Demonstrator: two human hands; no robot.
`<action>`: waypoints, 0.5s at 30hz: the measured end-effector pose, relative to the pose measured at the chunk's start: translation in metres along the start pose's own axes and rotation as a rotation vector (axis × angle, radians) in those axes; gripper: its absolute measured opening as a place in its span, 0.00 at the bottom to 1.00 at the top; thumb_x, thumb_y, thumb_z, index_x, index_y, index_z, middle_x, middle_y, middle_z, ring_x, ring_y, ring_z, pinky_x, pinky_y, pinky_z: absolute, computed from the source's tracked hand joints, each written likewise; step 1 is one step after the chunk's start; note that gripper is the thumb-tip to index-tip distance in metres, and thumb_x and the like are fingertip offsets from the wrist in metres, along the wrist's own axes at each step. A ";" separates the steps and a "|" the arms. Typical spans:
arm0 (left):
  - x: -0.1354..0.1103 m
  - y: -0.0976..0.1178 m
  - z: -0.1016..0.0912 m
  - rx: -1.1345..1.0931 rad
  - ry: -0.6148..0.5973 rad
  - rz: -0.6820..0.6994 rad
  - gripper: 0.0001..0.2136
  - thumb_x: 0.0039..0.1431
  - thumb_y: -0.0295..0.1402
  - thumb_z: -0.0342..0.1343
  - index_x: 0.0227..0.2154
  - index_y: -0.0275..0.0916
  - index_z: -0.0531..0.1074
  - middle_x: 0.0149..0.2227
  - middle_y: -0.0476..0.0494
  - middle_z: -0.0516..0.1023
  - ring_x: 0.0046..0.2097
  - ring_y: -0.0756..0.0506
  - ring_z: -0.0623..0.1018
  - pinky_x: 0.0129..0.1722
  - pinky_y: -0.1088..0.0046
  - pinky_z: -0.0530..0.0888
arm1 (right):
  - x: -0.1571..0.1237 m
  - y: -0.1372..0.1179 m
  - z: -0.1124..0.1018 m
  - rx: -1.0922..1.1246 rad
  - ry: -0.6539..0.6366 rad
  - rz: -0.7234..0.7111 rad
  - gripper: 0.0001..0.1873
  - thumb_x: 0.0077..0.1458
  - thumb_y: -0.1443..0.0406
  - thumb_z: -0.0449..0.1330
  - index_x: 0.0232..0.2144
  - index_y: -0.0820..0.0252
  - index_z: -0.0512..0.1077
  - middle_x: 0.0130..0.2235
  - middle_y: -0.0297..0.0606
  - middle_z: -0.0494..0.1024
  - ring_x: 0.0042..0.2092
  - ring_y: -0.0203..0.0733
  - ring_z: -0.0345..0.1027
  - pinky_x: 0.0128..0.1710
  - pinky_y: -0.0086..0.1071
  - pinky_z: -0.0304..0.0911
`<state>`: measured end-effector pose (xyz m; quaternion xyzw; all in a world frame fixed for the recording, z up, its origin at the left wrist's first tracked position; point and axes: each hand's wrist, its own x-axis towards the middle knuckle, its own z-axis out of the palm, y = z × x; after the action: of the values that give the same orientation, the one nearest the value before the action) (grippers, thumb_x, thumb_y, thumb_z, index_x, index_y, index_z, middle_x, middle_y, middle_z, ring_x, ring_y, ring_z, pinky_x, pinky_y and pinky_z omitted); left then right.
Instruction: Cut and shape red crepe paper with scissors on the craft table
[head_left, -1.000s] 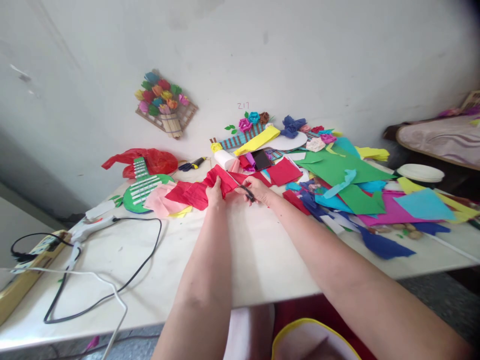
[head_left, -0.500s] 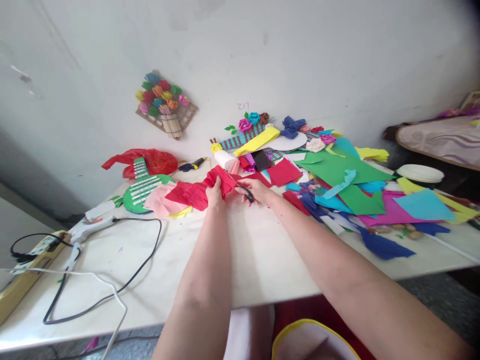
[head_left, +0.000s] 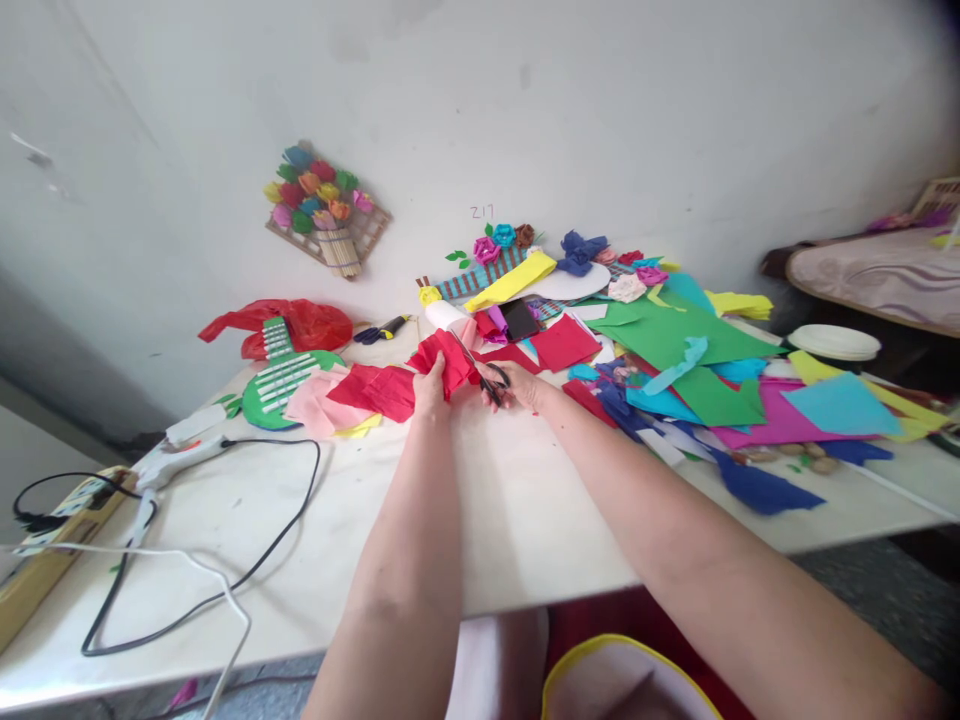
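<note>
My left hand (head_left: 430,388) pinches a piece of red crepe paper (head_left: 456,364) above the table. Black-handled scissors (head_left: 495,380) are in my right hand (head_left: 517,384), their blades opened at the right edge of the red paper. Just left of my left hand lies another red crepe sheet (head_left: 379,390), partly over a pink sheet (head_left: 319,400) and a bit of yellow paper. A green guitar-shaped cutout (head_left: 262,393) with pale strips rests further left. Part of the blades is hidden by the red paper.
A glue gun (head_left: 180,460) with looping cables and a power strip (head_left: 67,540) lie at the left. Coloured paper sheets (head_left: 697,330) heap up on the right, beside a stack of white lids (head_left: 834,342). A red plastic bag (head_left: 315,322) sits against the wall.
The scissor blades have spread apart, and their handles have opened in my right hand. My left hand still holds the red paper in nearly the same place. The view has shifted slightly.
</note>
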<state>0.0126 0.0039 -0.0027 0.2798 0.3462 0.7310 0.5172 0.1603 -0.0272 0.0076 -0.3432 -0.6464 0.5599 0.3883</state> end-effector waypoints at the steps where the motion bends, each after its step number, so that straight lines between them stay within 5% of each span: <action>1: 0.000 0.000 0.000 -0.004 -0.017 0.000 0.08 0.48 0.29 0.59 0.31 0.30 0.71 0.29 0.39 0.77 0.30 0.46 0.78 0.36 0.68 0.74 | 0.000 0.000 0.000 0.002 0.000 0.004 0.25 0.45 0.44 0.54 0.25 0.61 0.60 0.19 0.35 0.72 0.16 0.32 0.64 0.09 0.21 0.47; 15: -0.002 -0.002 -0.002 0.015 -0.071 0.014 0.10 0.47 0.30 0.59 0.33 0.31 0.71 0.30 0.38 0.77 0.31 0.45 0.78 0.36 0.68 0.74 | 0.002 0.003 0.001 -0.021 0.043 -0.008 0.25 0.46 0.44 0.53 0.26 0.62 0.62 0.19 0.33 0.71 0.17 0.30 0.63 0.10 0.20 0.48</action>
<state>0.0130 0.0019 -0.0055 0.3116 0.3312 0.7216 0.5219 0.1582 -0.0259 0.0050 -0.3567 -0.6452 0.5439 0.4008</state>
